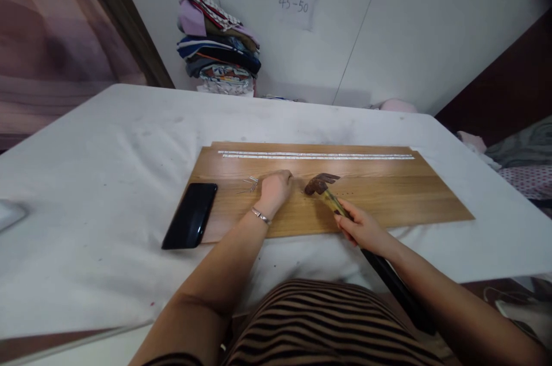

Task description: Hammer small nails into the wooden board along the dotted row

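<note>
My right hand (360,228) is wrapped round the yellow and black handle of a claw hammer (331,202). The hammer's rusty head is over the wooden board (388,182), close to a row of small dark dots in its surface. To the left of the head, my left hand (275,189) is closed with its fingers curled at the board. Whatever is between those fingers, if anything, is hidden. Beside the left hand lies a small heap of loose nails (252,183).
A black phone (190,215) lies across the board's left end. Two white measuring strips (317,156) run along the far side. The white-covered table (107,182) extends all around. Folded clothes (219,47) are stacked by the wall behind.
</note>
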The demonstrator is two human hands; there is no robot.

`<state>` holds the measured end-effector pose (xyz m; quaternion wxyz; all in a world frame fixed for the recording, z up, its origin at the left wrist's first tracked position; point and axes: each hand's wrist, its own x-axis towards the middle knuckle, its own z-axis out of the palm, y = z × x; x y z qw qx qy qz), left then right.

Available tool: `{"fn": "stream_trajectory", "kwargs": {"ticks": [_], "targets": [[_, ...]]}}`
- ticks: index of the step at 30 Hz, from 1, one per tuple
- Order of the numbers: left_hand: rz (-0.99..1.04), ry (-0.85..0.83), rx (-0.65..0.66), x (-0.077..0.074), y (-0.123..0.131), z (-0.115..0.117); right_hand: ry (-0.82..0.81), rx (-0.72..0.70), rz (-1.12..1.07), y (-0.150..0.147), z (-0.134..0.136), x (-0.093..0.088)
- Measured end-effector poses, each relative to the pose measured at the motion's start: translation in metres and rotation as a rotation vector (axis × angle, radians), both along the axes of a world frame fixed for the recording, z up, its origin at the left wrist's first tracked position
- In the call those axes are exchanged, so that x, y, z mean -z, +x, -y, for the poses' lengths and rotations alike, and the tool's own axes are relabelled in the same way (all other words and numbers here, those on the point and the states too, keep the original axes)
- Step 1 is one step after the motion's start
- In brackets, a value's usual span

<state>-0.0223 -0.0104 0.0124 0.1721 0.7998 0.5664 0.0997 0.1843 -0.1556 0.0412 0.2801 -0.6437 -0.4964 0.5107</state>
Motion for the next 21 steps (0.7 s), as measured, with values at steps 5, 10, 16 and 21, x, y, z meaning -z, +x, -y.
{"fn": "stream_trajectory", "kwargs": {"ticks": [5, 10, 16, 21], "targets": [[0.018, 0.018, 0.041, 0.002, -0.001, -0.001, 0.033, 0.029, 0.019, -0.003, 0.001, -0.005], [0.027, 0.04, 0.058, 0.004, -0.002, -0.002, 0.039, 0.069, 0.009, -0.007, 0.001, -0.009], [0.019, 0.038, 0.058, 0.005, 0.0, -0.005, 0.044, 0.072, 0.0, -0.01, 0.003, -0.004], [-0.003, 0.028, 0.062, 0.004, 0.002, -0.006, 0.033, 0.082, 0.015, -0.01, 0.003, 0.002]]}}
